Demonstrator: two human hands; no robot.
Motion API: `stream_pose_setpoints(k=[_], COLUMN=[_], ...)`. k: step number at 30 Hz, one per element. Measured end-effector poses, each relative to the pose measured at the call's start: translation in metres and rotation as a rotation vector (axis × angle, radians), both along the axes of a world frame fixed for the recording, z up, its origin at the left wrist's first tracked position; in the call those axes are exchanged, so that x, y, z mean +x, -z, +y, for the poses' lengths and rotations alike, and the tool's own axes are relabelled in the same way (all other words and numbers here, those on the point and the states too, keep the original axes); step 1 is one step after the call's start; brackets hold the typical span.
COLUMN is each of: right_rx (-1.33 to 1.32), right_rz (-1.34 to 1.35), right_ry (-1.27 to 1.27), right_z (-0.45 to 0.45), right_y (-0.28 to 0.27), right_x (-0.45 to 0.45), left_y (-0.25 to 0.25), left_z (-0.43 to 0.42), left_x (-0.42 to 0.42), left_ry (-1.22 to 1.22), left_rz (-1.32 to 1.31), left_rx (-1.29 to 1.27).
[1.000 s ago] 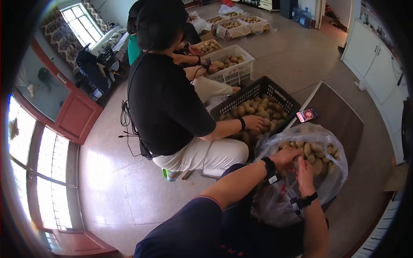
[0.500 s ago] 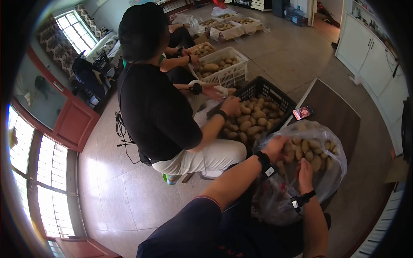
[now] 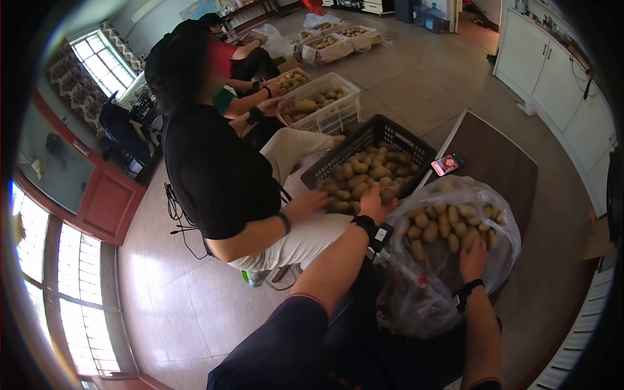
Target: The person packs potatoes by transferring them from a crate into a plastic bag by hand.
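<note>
My left hand (image 3: pixel 376 208) is at the near edge of a black plastic crate (image 3: pixel 416 144) full of potatoes (image 3: pixel 364 170). Its fingers and thumb curl round a potato (image 3: pixel 388 194) there. Lower right, my right hand (image 3: pixel 474 261) reaches into a clear plastic bag (image 3: pixel 506 227) spread open and holding many potatoes (image 3: pixel 444 225). Its fingertips close on one potato (image 3: pixel 469 238), partly hidden by the hand. Beside the crate, a co-worker's blurred hand (image 3: pixel 307 207) hovers near its left side.
A phone (image 3: pixel 447 164) lies on a dark board (image 3: pixel 497 140) behind the bag. A co-worker in black (image 3: pixel 218 169) sits close on my left. Beyond stand a white crate (image 3: pixel 338 112) of potatoes and several more filled boxes (image 3: pixel 325 53). White cabinets (image 3: pixel 543 62) line the right.
My left hand has moved from the bag up and left to the black crate. My right hand has shifted deeper into the bag's potatoes. The co-worker's hand has drawn back from the crate.
</note>
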State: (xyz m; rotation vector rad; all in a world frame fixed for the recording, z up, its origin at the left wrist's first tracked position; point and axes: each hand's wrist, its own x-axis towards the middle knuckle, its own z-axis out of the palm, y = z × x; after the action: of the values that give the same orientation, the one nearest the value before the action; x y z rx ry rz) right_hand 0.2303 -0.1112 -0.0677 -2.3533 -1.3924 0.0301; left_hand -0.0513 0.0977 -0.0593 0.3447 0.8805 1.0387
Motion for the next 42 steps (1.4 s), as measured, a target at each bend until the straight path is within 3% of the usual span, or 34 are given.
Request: stream_pose_setpoints(k=[3, 6, 7, 9, 10, 13, 15, 16, 17, 20, 22, 26, 30, 35, 37, 38, 39, 41, 42], right_rx=[-0.008, 0.006, -0.004, -0.024, -0.033, -0.039, -0.247, -0.249, -0.232, -0.191, -0.182, -0.182, -0.178, -0.144, -0.165, -0.158, -0.151, -0.148, -0.145], right_rz=[0.016, 0.037, 0.028, 0.025, 0.031, -0.025, 0.058, 0.057, 0.048, 0.050, 0.053, 0.002, 0.018, 0.008, -0.010, -0.008, -0.005, -0.010, -0.011], right_ry=[0.020, -0.064, -0.085, -0.087, -0.073, -0.049, 0.029, 0.033, 0.030, 0.048, 0.004, 0.018, 0.026, -0.027, -0.034, -0.041, -0.054, -0.062, -0.064], right_z=[0.003, 0.005, 0.006, 0.010, 0.010, 0.009, 0.011, 0.011, 0.011, 0.011, 0.009, 0.003, -0.002, -0.002, -0.003, -0.003, -0.005, -0.006, -0.006], right_y=[0.004, 0.005, 0.004, 0.004, 0.008, 0.008, -0.014, -0.012, -0.010, -0.002, -0.003, -0.010, -0.014, -0.007, -0.006, -0.005, -0.005, -0.009, -0.009], right_x=[0.002, 0.007, 0.008, 0.011, 0.013, 0.012, 0.005, 0.007, 0.007, 0.009, 0.011, 0.005, 0.000, 0.000, 0.003, 0.005, 0.006, 0.005, 0.005], left_y=[0.007, 0.049, 0.063, 0.055, 0.036, 0.037, 0.029, 0.061, 0.119, 0.117, 0.060, 0.028, 0.043, 0.064, 0.022, 0.032, 0.063, 0.122, 0.151], left_z=[0.008, 0.022, 0.027, 0.025, 0.024, 0.025, 0.024, 0.036, 0.055, 0.054, 0.036, 0.027, 0.030, 0.045, 0.024, 0.029, 0.041, 0.064, 0.077], left_x=[-0.006, -0.015, -0.019, -0.018, -0.017, -0.017, -0.021, -0.027, -0.036, -0.042, -0.033, -0.025, -0.031, -0.040, -0.043, -0.046, -0.050, -0.056, -0.060], left_ry=[-0.070, -0.086, -0.064, -0.096, -0.160, -0.161, -0.198, -0.194, -0.140, -0.038, -0.180, -0.287, -0.175, -0.309, 0.520, 0.510, 0.292, 0.081, 0.057], left_rz=[0.043, -0.025, 0.205, 0.158, -0.101, -0.063, -0.049, -0.050, 0.309, 0.319, 0.009, -0.063, 0.117, -0.048, 1.613, 1.618, 1.233, 0.842, 0.927], left_rx=[-0.064, 0.010, 0.222, 0.186, -0.077, -0.123, -0.140, -0.143, 0.189, 0.240, -0.039, -0.160, 0.006, -0.102, 0.481, 0.479, 0.391, 0.304, 0.369])
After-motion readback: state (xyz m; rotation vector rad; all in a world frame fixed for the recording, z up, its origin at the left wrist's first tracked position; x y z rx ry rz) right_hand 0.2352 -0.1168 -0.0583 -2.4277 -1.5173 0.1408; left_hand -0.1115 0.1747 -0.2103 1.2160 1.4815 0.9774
